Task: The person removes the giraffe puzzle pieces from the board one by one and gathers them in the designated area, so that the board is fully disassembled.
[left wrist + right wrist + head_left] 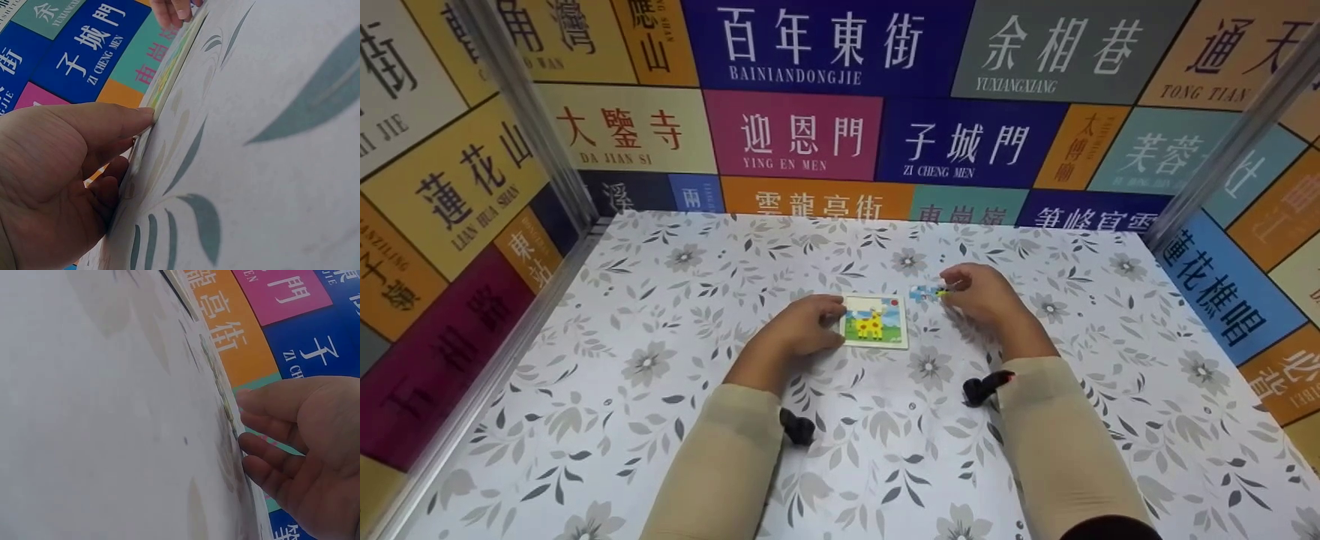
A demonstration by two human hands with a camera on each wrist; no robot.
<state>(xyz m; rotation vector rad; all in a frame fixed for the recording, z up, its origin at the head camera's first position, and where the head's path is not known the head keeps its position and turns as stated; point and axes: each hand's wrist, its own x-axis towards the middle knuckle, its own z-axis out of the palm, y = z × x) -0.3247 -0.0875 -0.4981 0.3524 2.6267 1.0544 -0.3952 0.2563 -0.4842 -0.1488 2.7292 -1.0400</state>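
Note:
A small square jigsaw puzzle [874,324] with a yellow giraffe on it lies on the table in a pale frame. A bare cream strip shows along its top left. My left hand [808,324] holds the puzzle frame by its left side, the thumb on the near corner in the left wrist view. To the right of the frame lies a short row of joined blue jigsaw pieces [922,292]. At that row's right end, my right hand [981,294] pinches a piece with bent fingers. From the right wrist, the pieces [216,377] show only edge-on, low against the table.
A white tabletop with a grey leaf and flower print [660,367] spreads around both hands. Coloured panels with large characters [810,135] wall in the back and sides. Metal posts [544,127] stand at the corners. Dark wrist devices [796,427] sit at the cuffs.

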